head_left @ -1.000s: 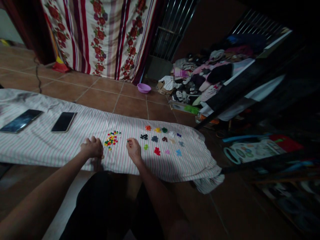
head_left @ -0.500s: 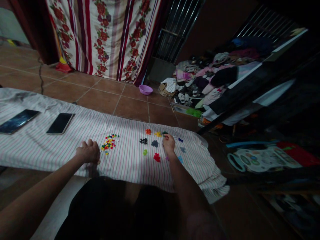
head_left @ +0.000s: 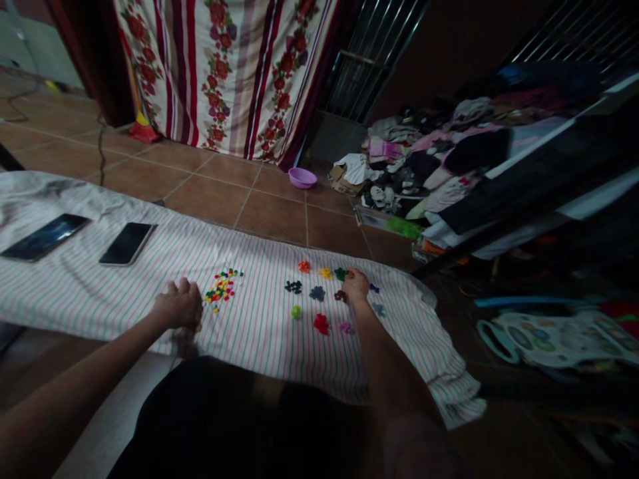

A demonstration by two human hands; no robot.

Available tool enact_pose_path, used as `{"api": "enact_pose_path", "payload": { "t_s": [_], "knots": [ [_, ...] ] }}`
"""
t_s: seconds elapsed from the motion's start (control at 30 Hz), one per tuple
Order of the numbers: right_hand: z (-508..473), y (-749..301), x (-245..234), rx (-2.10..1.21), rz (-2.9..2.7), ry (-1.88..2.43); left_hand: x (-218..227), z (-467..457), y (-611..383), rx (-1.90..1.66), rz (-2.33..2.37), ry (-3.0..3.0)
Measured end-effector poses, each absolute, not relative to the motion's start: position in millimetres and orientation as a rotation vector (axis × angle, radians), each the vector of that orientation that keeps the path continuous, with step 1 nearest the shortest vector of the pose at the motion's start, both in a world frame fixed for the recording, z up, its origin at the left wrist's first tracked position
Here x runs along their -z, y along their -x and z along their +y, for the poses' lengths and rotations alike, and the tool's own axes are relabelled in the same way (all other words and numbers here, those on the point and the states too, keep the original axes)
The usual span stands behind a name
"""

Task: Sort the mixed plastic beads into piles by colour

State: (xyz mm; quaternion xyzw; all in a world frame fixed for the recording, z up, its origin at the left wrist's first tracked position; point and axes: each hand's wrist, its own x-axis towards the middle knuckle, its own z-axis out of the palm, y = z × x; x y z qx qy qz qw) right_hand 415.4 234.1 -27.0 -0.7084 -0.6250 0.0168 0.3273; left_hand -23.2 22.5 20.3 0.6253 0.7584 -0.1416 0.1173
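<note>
A striped cloth [head_left: 259,332] lies across the floor in front of me. My left hand [head_left: 178,305] rests on it as a loose fist, just left of a mixed pile of small coloured beads [head_left: 221,286]. My right hand [head_left: 356,285] reaches to the far right among small sorted heaps: orange [head_left: 303,267], yellow [head_left: 325,273], green [head_left: 341,273], dark blue [head_left: 293,287], red [head_left: 321,324]. Its fingers are curled beside the green heap; whether they hold a bead is hidden.
Two phones [head_left: 127,243] [head_left: 44,236] lie on the cloth's left part. A purple bowl [head_left: 302,177] sits on the tiled floor near a flowered curtain [head_left: 229,73]. A heap of clothes [head_left: 424,166] and a toy board [head_left: 559,336] are to the right.
My right hand moved from beside the mixed bead pile rightward to the sorted heaps, ending by the green one. My left hand stayed put. The view shifted slightly.
</note>
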Motion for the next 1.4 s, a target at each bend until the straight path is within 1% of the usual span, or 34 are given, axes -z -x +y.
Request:
{"api": "enact_pose_path", "payload": {
  "t_s": [0.23,0.57,0.83,1.0,1.1,1.2,1.4],
  "knots": [
    [228.7,-412.6,28.1,-0.103,-1.599,1.887,-20.2,24.0,22.3,0.408,2.217,-1.802],
    [193.9,-375.3,18.6,-0.169,-1.645,1.737,-21.4,24.7,23.5,0.388,2.204,-1.76],
    [147.5,-289.7,14.2,-0.421,-1.824,1.391,-21.8,24.7,23.0,0.379,2.217,-1.723],
    [109.7,-223.2,25.9,-0.664,-1.97,1.219,-22.6,25.5,23.2,0.347,2.215,-1.697],
    [91.8,-190.2,33.8,-0.74,-2.059,1.17,-22.6,25.5,23.9,0.349,2.208,-1.7],
    [80.6,-165.8,39.5,-0.726,-2.124,1.197,-21.4,25.1,24.2,0.35,2.214,-1.71],
    [68.6,-144.0,48.7,-0.548,-2.13,1.301,-19.4,24.2,24.1,0.302,2.232,-1.739]
  ]
}}
